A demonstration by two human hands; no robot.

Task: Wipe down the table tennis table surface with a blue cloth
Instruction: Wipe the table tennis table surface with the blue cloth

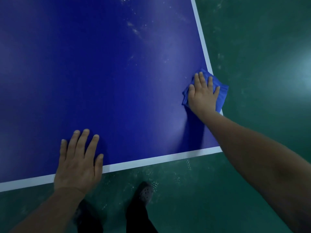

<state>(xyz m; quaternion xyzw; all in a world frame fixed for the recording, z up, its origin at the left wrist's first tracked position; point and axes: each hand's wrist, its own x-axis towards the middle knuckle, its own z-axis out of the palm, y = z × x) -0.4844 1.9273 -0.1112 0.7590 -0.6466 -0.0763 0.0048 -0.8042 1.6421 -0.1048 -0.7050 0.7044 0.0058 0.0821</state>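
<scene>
The dark blue table tennis table [101, 73] with white edge lines fills most of the view; its near right corner lies at lower right. A folded blue cloth [222, 93] lies on the right edge line and sticks out a little past it. My right hand [202, 95] presses flat on the cloth with straight, spread fingers. My left hand [79, 163] rests flat on the table at its near edge, fingers straight, holding nothing. Pale dusty smears [134, 29] show on the far part of the surface.
A green floor [260, 56] with scuff marks surrounds the table on the right and in front. My dark-trousered legs and a perforated shoe [145, 193] stand just before the near edge.
</scene>
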